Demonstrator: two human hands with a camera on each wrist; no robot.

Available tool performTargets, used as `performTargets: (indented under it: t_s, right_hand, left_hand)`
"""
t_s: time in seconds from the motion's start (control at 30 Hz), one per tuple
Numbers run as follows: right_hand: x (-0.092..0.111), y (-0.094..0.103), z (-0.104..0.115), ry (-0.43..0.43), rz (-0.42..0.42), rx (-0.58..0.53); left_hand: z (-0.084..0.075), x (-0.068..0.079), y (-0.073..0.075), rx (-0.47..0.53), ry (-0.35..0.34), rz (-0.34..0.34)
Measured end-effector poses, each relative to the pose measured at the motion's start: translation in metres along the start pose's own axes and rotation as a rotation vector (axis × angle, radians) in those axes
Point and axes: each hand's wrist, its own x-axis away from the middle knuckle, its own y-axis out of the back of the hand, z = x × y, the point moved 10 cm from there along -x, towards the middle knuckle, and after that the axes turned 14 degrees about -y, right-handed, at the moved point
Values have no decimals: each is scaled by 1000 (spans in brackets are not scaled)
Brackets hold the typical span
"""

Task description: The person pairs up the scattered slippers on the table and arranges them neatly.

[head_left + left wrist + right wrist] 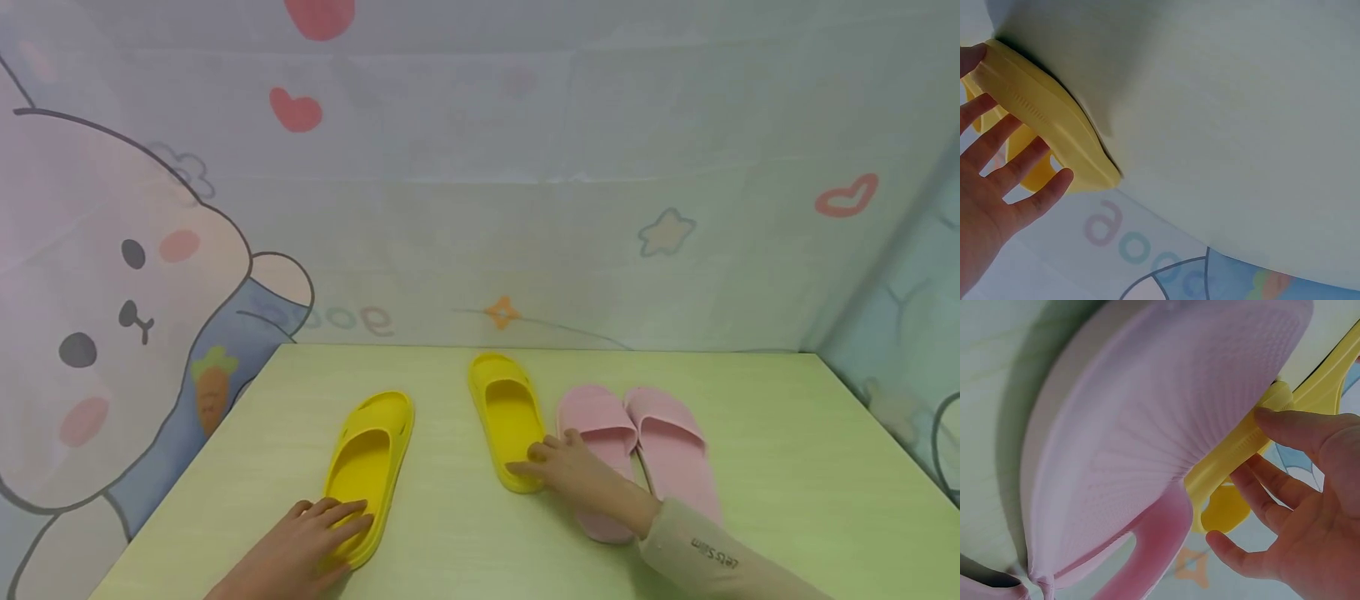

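Observation:
A yellow slip-on clog (360,467) lies on the table at the left, toe pointing away. Over its heel rests my left hand (303,542), and the left wrist view shows that hand (997,181) with fingers spread and thumb at the heel edge. A second yellow clog (495,408) lies farther right. At its heel is my right hand (566,467); in the right wrist view, thumb and index fingertip meet the rim of this clog (1225,462) while the other fingers stand loosely apart. Both clogs are partly covered by the hands.
A pair of pink slippers, one on the left (592,408) and one on the right (678,467), lies beside the right clog, under my right forearm. The pale table (442,533) ends at a printed backdrop (465,225) with a cartoon animal.

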Motion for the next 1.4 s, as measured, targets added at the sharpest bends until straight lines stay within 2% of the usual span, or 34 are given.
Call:
performTargets:
  t_s: [0.17,0.43,0.7,0.93,1.13,1.4]
  right_hand:
    - [3,1,3,3,-4,-22]
    - [7,0,4,-2,4,-48]
    - [12,1,5,-26,57,-108]
    - [17,2,10,0,33,-109]
    - [17,3,14,20,34,-106]
    - [19,7,20,54,-13,-66]
  left_hand:
    - [-5,-11,4,-30,-64,-34]
    - [-5,-33,3,7,-71,12]
    - [-14,-52,10,-29,-121,-21]
    - [-21,-62,13,-82,-158,-40]
    - [-21,-70,13,-82,-166,-48]
    - [-21,-76,14,-94,-172,-62]
